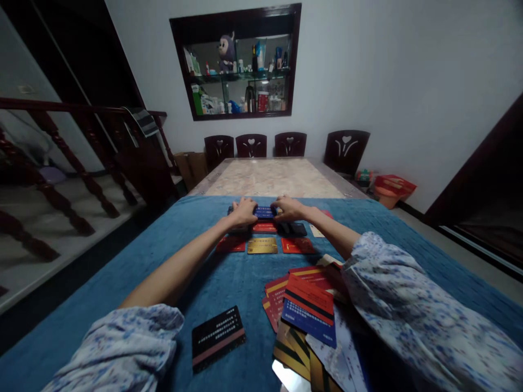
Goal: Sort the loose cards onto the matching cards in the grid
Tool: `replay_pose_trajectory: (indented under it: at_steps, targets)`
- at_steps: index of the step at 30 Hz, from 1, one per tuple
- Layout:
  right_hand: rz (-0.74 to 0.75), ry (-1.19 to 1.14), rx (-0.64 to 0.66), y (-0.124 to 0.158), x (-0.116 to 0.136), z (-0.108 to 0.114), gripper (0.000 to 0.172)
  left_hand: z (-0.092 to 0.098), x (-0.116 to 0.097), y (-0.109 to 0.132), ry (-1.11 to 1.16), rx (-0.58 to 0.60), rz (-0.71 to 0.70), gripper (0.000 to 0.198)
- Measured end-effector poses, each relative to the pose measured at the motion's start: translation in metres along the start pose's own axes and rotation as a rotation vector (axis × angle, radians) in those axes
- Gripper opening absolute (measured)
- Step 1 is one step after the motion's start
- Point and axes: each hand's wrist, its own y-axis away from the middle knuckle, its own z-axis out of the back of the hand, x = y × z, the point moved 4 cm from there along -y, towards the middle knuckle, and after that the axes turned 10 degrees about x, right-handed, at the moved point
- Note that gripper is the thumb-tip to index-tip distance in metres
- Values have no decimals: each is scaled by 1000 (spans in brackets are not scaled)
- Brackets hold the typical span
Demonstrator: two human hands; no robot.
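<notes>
A blue card [265, 212] lies in the far row of cards, between my two hands. My left hand [244, 212] has its curled fingers at the card's left end, and my right hand [288, 209] grips its right end. Just below is a red card [265, 227], with a dark card [293, 230] to its right. Nearer me a gold card [262, 246] sits between two red cards [231, 245]. Parts of the far row are covered by my hands.
A loose, fanned pile of cards [309, 307] lies near my right forearm, partly under the sleeve. One black card [218, 337] rests by my left sleeve. A blue cloth [163, 261] covers the table's near part. Chairs [290, 144] stand beyond.
</notes>
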Motion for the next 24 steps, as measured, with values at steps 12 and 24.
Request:
replay_pose_trajectory:
  at_steps: [12,24]
  targets:
    - [-65,-11,59,-24,-14,-4,57,-8,11,-34,-2,40,32,43]
    - [-51,-28,159,-43,-17,-8,51,-15,21,-47,-10,98,24,39]
